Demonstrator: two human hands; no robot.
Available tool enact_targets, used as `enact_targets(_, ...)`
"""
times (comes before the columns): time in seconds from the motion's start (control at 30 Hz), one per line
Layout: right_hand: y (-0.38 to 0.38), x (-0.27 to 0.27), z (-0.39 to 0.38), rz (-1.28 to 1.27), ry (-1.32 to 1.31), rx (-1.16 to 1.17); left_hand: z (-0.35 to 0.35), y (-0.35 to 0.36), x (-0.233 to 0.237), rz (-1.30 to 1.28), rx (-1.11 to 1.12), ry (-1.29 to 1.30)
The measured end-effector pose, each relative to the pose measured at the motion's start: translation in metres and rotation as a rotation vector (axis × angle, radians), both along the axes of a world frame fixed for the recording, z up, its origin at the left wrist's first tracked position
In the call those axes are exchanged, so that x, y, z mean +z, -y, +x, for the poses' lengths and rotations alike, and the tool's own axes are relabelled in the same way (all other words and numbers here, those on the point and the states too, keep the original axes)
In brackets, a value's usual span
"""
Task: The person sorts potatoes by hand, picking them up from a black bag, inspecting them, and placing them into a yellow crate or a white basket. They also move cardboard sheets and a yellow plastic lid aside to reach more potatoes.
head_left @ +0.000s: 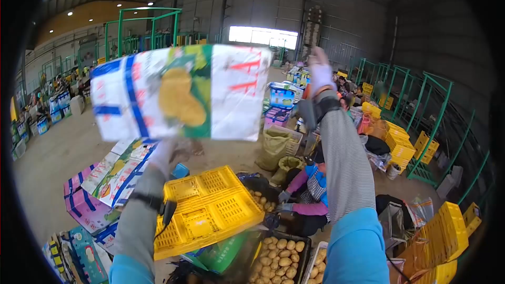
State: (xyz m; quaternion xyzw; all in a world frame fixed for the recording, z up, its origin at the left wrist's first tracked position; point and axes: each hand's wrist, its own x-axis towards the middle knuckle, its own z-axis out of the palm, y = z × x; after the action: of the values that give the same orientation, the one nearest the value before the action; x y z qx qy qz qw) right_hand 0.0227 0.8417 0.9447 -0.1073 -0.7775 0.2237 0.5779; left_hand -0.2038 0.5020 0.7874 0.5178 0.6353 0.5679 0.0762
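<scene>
A large white carton (236, 94) printed with a potato picture and red lettering is up in the air before me, slightly blurred. My left hand (164, 156), gloved, is at its lower edge and grips it there; the carton hides part of the fingers. My right hand (321, 71), also gloved, is raised to the right of the carton, apart from it, fingers stretched upward. Below my left hand lies a yellow plastic crate (210, 208), tilted over a green box (226, 252). Potatoes (281, 257) fill a dark crate near my body.
Printed cartons (118, 173) are stacked at left. A person (310, 189) in gloves crouches ahead beside potatoes and a green sack (273, 147). Yellow crates (400, 144) and green metal frames (434, 121) stand at right. More stacked boxes (281, 97) are farther back.
</scene>
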Motion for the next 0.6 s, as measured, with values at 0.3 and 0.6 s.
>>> enact_targets(0.3,-0.02,-0.264,0.235,-0.764,0.32,-0.002,0.089,-0.137,-0.108,-0.241,-0.488,0.714)
enact_targets(0.6,0.168,-0.492,0.14,-1.013,1.019,0.465,0.12,0.139,-0.253,-0.133,-0.19,1.182)
